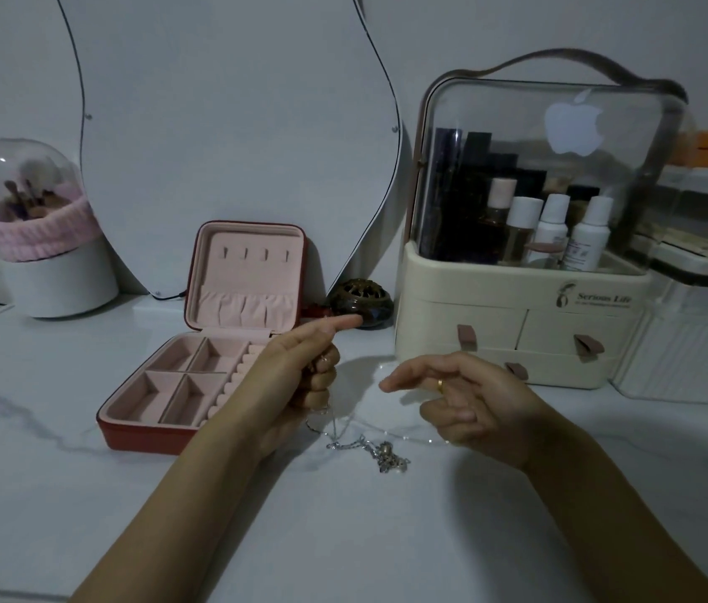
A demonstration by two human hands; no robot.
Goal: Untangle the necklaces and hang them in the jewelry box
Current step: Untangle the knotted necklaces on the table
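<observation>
Untangling is underway: left hand (300, 376) pinches a silver chain (365, 448) above its knot, right hand (465, 398) relaxed, holding nothing. Next, tease strands apart toward the jewelry box (217, 341) hooks.

The counter (343, 537) is free along its front edge; at the back stand the jewelry box (160, 411), a mirror (234, 145) and a cosmetics organizer (517, 341).

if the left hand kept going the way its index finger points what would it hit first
Probably the dark round ornamental pot: the left hand has its index finger aimed right at it, the tip almost there. Depth is unclear, so it could pass just in front.
</observation>
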